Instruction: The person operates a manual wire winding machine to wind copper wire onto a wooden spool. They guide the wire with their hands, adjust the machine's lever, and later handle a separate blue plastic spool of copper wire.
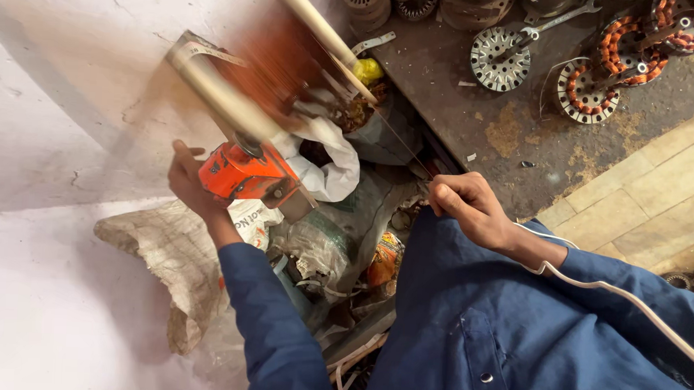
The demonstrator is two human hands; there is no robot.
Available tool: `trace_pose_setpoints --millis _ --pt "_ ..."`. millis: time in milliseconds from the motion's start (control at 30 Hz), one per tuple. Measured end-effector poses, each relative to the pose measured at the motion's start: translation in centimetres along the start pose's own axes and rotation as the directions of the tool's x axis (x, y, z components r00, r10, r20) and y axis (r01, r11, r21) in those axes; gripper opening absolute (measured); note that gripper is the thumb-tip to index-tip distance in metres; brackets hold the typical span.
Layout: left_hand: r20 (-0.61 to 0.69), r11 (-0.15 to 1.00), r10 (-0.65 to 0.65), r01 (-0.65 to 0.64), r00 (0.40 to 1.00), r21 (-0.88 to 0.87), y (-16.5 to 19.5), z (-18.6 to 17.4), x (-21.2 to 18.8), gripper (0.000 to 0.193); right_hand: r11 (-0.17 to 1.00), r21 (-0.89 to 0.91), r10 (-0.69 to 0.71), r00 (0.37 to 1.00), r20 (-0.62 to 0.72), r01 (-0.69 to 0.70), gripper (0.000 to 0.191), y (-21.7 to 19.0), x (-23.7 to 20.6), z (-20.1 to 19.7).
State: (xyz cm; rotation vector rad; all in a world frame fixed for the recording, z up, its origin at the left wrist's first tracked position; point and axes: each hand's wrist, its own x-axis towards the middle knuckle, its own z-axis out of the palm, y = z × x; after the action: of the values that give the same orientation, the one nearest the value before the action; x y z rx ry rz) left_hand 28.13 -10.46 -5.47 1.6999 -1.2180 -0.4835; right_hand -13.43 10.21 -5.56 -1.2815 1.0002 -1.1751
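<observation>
2 hands busy here: the left hand (188, 182) is wrapped around an orange winding machine (246, 173) near the wall, fingers closed on its far side. Its spindle (225, 98) runs diagonally from the machine up toward the top left, blurred with copper wire (279, 59). The right hand (463, 204) pinches a thin wire strand (400, 139) stretching up-left to that blur, over sacks (314, 240).

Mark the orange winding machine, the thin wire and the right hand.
orange winding machine (243, 171), head view, on its orange body.
thin wire (400, 143), head view, mid-strand.
right hand (464, 202), head view, on the knuckles, fingers pinched at the wire.
</observation>
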Motion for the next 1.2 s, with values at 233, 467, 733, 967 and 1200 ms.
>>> trace_pose_setpoints --millis 233,467,733,967,1200 --pt "0.040 0.936 0.351 -0.351 0.936 -0.002 -4.9 0.0 -4.8 0.036 1.000 -0.003 0.001 1.000 0.004 -0.001 0.053 0.1 0.3 0.1" --pt "0.130 0.995 -0.080 0.087 0.988 -0.048 -3.1 -1.5 -10.2 0.051 1.000 -0.007 -0.030 1.000 0.005 0.030 0.052 0.1 0.7 0.2" --pt "-0.011 0.933 -0.306 0.297 0.952 -0.204 2.1 -4.1 -16.4 0.066 0.999 -0.012 -0.036 0.999 0.004 0.036 0.052 0.2 1.0 0.3" --pt "-0.409 0.952 -0.045 -0.085 0.911 -0.293 4.3 -4.9 -17.7 0.052 1.000 -0.016 0.017 1.000 0.013 -0.017 0.052 0.2 1.1 0.4" --pt "-0.702 0.890 0.278 -0.450 0.656 -0.068 7.4 -6.0 -13.9 0.048 1.000 -0.003 0.018 1.000 0.016 -0.018 0.052 -0.1 1.0 0.5"
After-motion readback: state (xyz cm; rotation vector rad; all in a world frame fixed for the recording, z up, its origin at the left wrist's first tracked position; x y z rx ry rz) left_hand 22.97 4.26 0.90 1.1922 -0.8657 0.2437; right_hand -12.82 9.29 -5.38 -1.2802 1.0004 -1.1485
